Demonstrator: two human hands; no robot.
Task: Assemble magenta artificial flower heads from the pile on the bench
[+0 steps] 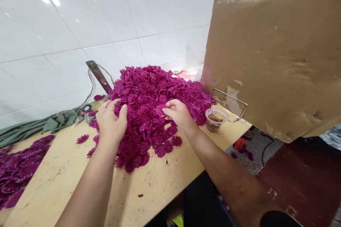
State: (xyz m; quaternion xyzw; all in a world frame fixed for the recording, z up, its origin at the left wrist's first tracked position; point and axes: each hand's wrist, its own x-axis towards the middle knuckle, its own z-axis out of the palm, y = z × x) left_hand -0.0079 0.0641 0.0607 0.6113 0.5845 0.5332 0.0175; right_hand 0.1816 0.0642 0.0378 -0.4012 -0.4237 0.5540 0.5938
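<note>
A large heap of magenta artificial flower pieces [149, 92] with jagged petals is piled on the pale wooden tabletop [149, 191]. At the heap's left side is my left hand [112, 117], thumb and fingers apart, with nothing visible between them. My right hand [177, 113] is over the right part of the heap, its thumb and fingertips pinched on one flower piece [160, 110]. Some single pieces lie loose around the heap's edge, one of them [82, 139] left of my left forearm.
To the right stand a clear plastic cup [215, 118] of brown liquid, a bent wire frame [239, 103] and a big cardboard box [277, 53]. More magenta pieces [23, 170] lie at the left. Green cloth [50, 122] and a dark upright bar [98, 76] are near the tiled wall [106, 14].
</note>
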